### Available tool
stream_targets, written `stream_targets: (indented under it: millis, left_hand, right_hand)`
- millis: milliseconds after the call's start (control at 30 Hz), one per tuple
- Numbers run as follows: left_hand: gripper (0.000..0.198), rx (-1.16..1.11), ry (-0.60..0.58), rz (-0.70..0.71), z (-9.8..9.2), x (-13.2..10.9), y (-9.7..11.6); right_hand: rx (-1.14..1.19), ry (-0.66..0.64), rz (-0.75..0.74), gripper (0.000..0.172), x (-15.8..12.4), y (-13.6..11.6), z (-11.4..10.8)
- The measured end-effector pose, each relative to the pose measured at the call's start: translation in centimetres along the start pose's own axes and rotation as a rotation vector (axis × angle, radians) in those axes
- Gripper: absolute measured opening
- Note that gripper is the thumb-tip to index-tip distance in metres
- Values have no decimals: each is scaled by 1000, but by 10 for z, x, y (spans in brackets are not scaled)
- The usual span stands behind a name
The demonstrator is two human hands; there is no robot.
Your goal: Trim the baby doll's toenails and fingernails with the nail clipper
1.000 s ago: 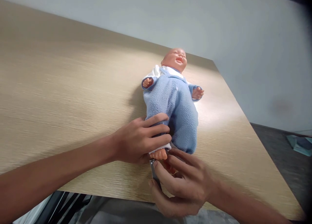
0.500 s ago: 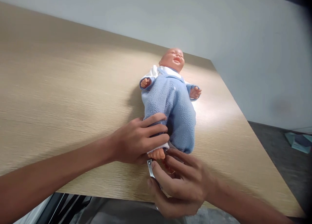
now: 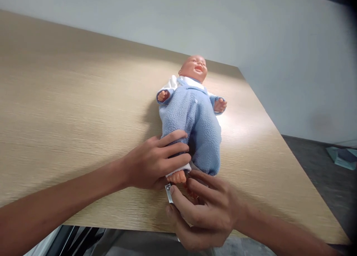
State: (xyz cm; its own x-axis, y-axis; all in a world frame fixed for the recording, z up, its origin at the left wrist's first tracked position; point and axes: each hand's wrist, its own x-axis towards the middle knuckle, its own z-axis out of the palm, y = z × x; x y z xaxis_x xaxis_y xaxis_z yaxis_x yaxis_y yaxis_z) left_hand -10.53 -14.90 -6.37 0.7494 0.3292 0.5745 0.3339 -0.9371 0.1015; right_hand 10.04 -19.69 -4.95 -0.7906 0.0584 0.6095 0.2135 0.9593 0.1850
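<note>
A baby doll (image 3: 191, 100) in a fuzzy light-blue outfit with white sleeves and collar lies face up on the wooden table (image 3: 83, 100). My left hand (image 3: 158, 157) is wrapped round the doll's lower leg on the left, just above the white cuff. Below that cuff the doll's bare foot (image 3: 177, 177) pokes out. Between thumb and forefinger, my right hand (image 3: 205, 211) pinches a small silver nail clipper (image 3: 169, 193), its tip right by the toes. Part of the clipper is hidden by my fingers. The doll's other foot is mostly covered by my right hand.
A pale wall (image 3: 156, 22) rises behind the table's far edge. Right of the table, a light-blue object (image 3: 341, 157) stands on the dark grey floor (image 3: 306, 163). Black bars (image 3: 80, 241) show under the near edge at the lower left.
The whole view has shifted slightly, with doll and hands appearing a little further left. Both hands keep their grips, and the nail clipper stays at the toes.
</note>
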Motion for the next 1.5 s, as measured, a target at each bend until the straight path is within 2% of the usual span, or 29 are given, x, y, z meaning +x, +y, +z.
stream_targets:
  millis: [167,300,433,600,733,767,833,933,1067,1167,1500]
  left_hand:
    - [34,-28,-14,-50,-2,1,4]
    - [60,93,-43,-216,-3,3,5]
    - [83,183,-53,-323,-7,4,3]
    - [77,212,-92,-320,-10,6,6]
    - [74,251,-111,-322,-6,4,12]
    - [74,259,-129,-311,-4,4,13]
    - [75,264,-162,-280,0,2,14]
    - [79,261,-183,-278,1,1,15]
    - [81,269,-208,-296,0,0,16]
    - [87,249,-206,-302,1,-2,17]
    - [83,291,-189,-278,7,-6,12]
  right_hand:
    - [22,38,32,18,2,-2,-2]
    - [92,70,68,25,-3,-2,-2]
    - [144,147,87,23,-7,-1,-4]
    - [143,228,107,21,-13,-5,-3]
    - [207,328,85,14,-16,1,0]
    - [227,336,97,17,-17,4,-1]
    - [223,356,146,20,-17,11,-6]
    - [146,370,282,15,-19,24,-14]
    - [185,343,530,33,-28,43,-14]
    - [239,301,626,35,-35,55,-9]
    - [187,208,593,33,-36,61,-8]
